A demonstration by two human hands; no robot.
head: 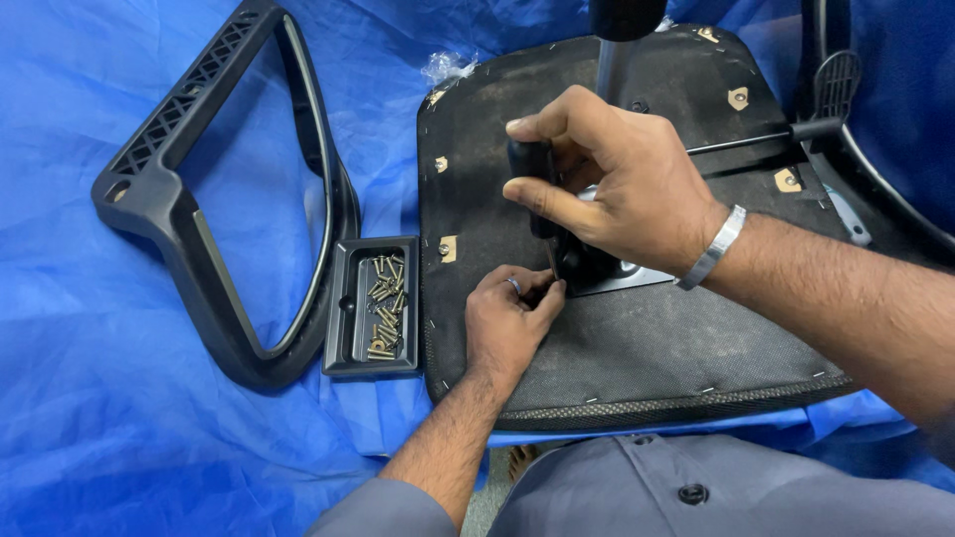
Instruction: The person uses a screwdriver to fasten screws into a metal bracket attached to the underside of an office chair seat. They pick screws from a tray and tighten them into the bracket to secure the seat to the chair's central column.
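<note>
Right hand (622, 184): we grip a black screwdriver (537, 194), its long axis upright, tip down.
Left hand (507, 318): our fingertips pinch at that tip.
Seat underside (647, 348): black, rough fabric.
Tray (348, 328): brassy screws (385, 308).

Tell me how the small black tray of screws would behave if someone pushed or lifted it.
The tray looks like thin, shallow plastic, so probably light and easy to slide on the smooth blue sheet. The screws lie loose inside, so they would likely rattle, shift and spill if it tips. Its low walls suggest lifting it level.
</note>
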